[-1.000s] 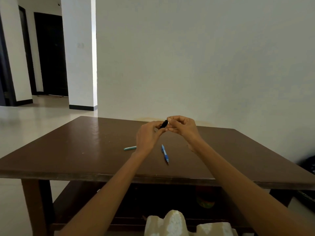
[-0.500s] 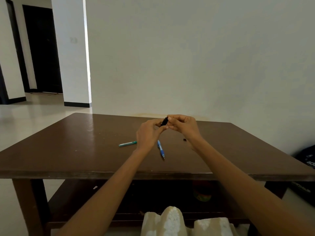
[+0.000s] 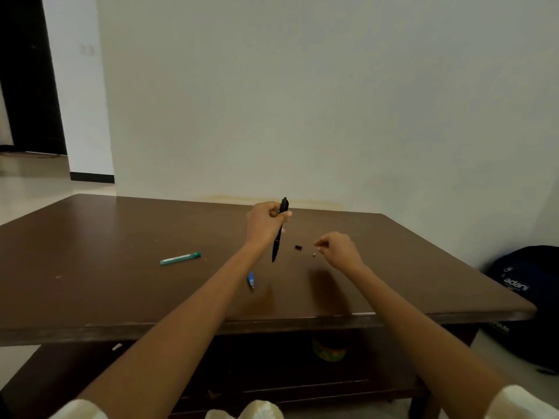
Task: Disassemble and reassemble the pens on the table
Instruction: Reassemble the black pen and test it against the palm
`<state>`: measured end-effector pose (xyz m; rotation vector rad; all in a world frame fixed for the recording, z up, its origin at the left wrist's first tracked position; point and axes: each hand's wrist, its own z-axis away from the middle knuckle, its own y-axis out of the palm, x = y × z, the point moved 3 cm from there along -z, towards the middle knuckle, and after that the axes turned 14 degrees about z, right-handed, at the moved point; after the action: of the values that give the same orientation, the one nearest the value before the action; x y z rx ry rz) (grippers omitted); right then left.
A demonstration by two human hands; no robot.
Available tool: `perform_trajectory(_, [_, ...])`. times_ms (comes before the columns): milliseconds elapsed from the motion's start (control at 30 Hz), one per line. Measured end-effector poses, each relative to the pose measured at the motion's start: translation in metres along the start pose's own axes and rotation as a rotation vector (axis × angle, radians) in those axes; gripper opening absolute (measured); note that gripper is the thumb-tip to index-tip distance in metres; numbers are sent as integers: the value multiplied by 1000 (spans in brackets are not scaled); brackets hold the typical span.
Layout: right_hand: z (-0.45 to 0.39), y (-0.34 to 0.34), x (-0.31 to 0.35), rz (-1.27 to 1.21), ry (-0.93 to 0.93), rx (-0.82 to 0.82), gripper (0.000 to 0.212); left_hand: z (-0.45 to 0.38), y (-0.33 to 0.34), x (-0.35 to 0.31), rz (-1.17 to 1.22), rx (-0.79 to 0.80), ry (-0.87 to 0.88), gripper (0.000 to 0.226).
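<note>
Left hand [image 3: 263, 223], frame centre, is clamped on the black pen [image 3: 279, 234], held upright for access. Right of it a small black part [image 3: 299, 247] lies on the counter [image 3: 90, 237]; right hand [image 3: 338, 249] pinches a tiny piece

Hands [image 3: 302, 234] apart (black pen [image 3: 279, 234] now upright)

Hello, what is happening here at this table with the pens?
A person is taking a black pen apart. The left hand holds it nearly upright above the brown table. The right hand is low beside a small black piece lying there. A green pen and a blue pen lie untouched.
</note>
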<state>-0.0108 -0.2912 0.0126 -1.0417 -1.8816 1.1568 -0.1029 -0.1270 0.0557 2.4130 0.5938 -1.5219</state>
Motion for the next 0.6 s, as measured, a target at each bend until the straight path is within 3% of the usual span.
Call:
perform_trajectory(200, [-22, 16, -11, 179, -104, 185, 26, -8, 11, 19, 21, 24, -20, 25])
perform_trajectory(433, [-28, 23, -18, 195, -87, 160, 21, -6, 9, 27, 6, 36, 4, 23])
perform_trajectory(500, [-26, 22, -14, 117, -79, 137, 16, -5, 8, 26, -9, 42, 38, 23])
perform_trajectory(600, [-14, 6, 3, -226, -27, -87, 13, -2, 2, 23, -47, 36, 97, 19])
